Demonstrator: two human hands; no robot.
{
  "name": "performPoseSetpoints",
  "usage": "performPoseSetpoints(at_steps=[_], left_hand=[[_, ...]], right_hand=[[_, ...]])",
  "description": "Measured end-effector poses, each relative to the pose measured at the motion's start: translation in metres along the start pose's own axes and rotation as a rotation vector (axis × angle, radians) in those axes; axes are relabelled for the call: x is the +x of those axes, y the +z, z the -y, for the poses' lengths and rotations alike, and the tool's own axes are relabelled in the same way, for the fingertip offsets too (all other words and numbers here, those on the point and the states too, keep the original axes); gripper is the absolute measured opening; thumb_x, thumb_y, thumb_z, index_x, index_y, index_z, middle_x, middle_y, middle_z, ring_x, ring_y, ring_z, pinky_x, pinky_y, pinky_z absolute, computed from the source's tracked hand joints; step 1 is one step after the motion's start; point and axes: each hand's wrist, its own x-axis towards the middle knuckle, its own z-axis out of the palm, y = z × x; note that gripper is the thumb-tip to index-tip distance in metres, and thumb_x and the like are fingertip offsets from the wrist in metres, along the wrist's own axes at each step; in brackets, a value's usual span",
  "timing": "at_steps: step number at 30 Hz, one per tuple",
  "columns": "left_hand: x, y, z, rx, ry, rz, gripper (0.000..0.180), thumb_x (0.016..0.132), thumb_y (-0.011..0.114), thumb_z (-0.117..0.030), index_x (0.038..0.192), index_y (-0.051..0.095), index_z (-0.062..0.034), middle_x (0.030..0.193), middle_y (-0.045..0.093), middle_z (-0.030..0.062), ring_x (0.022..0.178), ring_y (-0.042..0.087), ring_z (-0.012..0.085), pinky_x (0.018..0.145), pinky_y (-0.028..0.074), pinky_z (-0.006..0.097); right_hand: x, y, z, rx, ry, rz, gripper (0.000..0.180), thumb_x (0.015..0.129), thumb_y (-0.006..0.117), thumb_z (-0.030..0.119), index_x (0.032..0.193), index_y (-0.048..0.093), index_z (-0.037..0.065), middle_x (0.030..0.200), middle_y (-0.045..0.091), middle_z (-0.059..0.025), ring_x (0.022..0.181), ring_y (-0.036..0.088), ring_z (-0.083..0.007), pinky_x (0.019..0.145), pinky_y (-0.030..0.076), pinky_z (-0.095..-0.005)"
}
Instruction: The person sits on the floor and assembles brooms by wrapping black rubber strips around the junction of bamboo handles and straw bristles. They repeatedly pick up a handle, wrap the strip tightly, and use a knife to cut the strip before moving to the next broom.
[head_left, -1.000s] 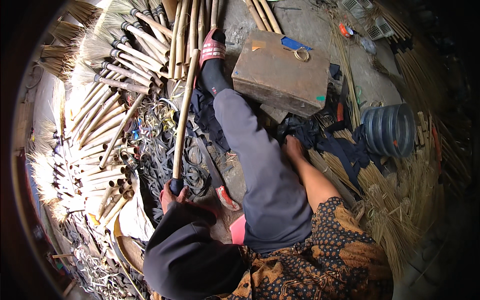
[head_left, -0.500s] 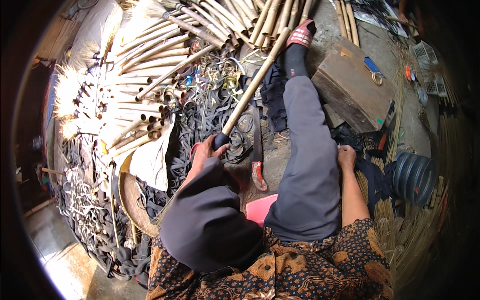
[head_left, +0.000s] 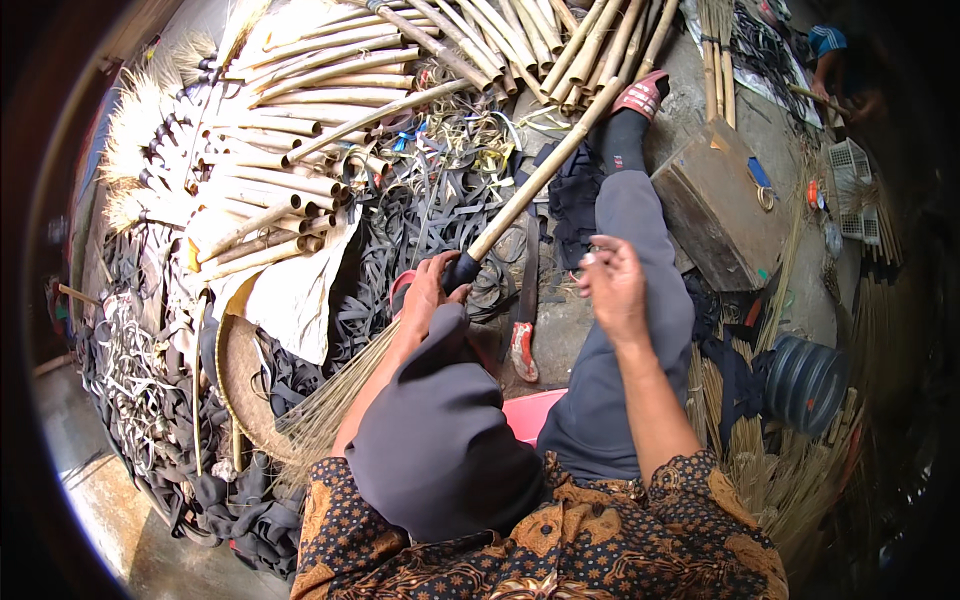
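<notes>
My left hand (head_left: 432, 285) is closed around the black-wrapped neck (head_left: 461, 270) of a broom, beside my bent left knee. The broom's bamboo handle (head_left: 545, 175) slants up and away to the right, its far end by my sandalled right foot (head_left: 640, 95). Pale bristles (head_left: 335, 400) fan out behind my left forearm. Above my outstretched right leg, my right hand (head_left: 617, 290) is raised with fingers curled together; whatever sits between the fingertips is too small to make out. A large knife (head_left: 524, 345) with a red handle lies on the floor between my legs.
Bamboo-handled brooms (head_left: 330, 95) are piled at the far left. Black rubber strips (head_left: 400, 230) cover the floor near them. To the right are a wooden box (head_left: 715, 205), a clear blue water jug (head_left: 806, 385) and bundled bristles (head_left: 790, 480). A round woven tray (head_left: 245, 375) stands left.
My right hand has risen from beside my right thigh to above the leg, fingers curled. The left hand still grips the broom. The whole view has shifted slightly.
</notes>
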Motion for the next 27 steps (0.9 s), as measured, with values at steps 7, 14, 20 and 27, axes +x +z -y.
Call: performPoseSetpoints(at_steps=[7,14,20,27], left_hand=[[-0.001,-0.004,0.017,-0.239,0.071,-0.041,0.048,0.084,0.084,-0.016,0.129,0.069,-0.0089,0.129,0.067,0.0164,0.119,0.065,0.0293,0.104,0.05,0.039],[-0.012,0.001,0.014,-0.381,0.022,-0.054,0.023,0.084,0.084,-0.015,0.105,0.081,-0.0065,0.122,0.072,0.0122,0.118,0.066,0.0237,0.104,0.049,0.035],[0.0,0.012,0.011,-0.42,-0.101,-0.122,0.02,0.089,0.08,-0.018,0.104,0.079,-0.0048,0.109,0.075,0.0113,0.101,0.07,0.0236,0.091,0.053,0.035],[0.013,0.017,0.01,-0.311,-0.212,-0.212,0.025,0.092,0.077,-0.026,0.103,0.079,-0.0044,0.105,0.074,0.0146,0.097,0.071,0.0257,0.088,0.053,0.034]], right_hand=[[-0.009,0.106,-0.066,0.427,0.518,0.191,0.022,0.105,0.064,0.018,0.119,0.054,0.003,0.104,0.073,-0.0167,0.073,0.074,-0.0194,0.064,0.063,-0.0314],[-0.021,0.137,-0.086,0.495,0.726,0.142,0.012,0.103,0.069,0.023,0.109,0.064,0.013,0.081,0.063,0.0029,0.063,0.059,-0.0089,0.056,0.05,-0.0252],[-0.019,0.129,-0.104,0.346,0.621,0.063,0.028,0.102,0.07,0.03,0.119,0.063,0.009,0.085,0.066,0.0009,0.064,0.062,-0.008,0.058,0.052,-0.0254],[-0.038,0.09,-0.15,-0.902,0.239,-0.125,0.084,0.086,0.083,0.037,0.146,0.039,-0.002,0.131,0.055,-0.0272,0.117,0.061,-0.0448,0.1,0.051,-0.051]])
